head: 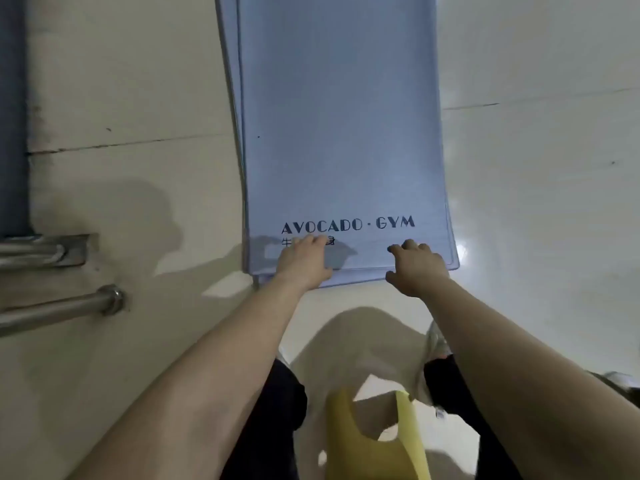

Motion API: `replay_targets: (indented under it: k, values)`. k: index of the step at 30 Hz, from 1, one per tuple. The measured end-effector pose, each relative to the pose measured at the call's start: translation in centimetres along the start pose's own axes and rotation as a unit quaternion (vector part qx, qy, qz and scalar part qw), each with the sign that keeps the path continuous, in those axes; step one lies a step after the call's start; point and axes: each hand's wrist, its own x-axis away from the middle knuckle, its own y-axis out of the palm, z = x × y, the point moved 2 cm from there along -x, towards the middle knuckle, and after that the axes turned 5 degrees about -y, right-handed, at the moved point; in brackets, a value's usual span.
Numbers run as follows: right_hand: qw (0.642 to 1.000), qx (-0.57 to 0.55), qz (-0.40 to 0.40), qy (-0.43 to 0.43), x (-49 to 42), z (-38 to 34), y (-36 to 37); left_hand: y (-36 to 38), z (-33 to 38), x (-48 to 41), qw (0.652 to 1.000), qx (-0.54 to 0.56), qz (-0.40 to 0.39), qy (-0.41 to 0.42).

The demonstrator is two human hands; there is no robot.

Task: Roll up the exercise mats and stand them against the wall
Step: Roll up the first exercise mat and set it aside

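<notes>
The mat, blue and unrolled, lies flat on the pale tiled floor with its long axis running straight away from the person and its lettering at the near end, on top of a second mat whose rim shows along the left. The left hand and right hand grasp its near short edge, fingers on top, thumbs at the rim. Steel rails stand at the left; the mat's far end is cut off, and the left hand hides some smaller print.
</notes>
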Motion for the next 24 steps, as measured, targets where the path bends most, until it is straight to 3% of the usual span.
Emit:
replay_targets:
  k: [6,11,17,21,24]
  values:
    - [0.998,0.042,0.025,-0.039,-14.1,2.8,11.5,13.8,0.3,-11.4,0.995,-0.092,0.018,-0.015]
    - [0.987,0.104,0.1,-0.073,-18.8,3.4,17.0,19.0,-2.5,-14.8,0.992,-0.109,0.046,-0.034]
    - [0.98,0.088,0.133,-0.12,-17.2,3.7,16.9,18.9,-3.2,-12.6,0.994,-0.043,0.099,0.027]
    - [0.981,-0.02,0.167,-0.093,-14.8,3.1,12.4,14.8,-1.5,-10.4,0.985,-0.073,0.154,0.002]
    - [0.976,-0.015,0.201,-0.079,-11.9,2.8,9.7,12.8,-0.8,-8.0,0.981,-0.086,0.172,-0.018]
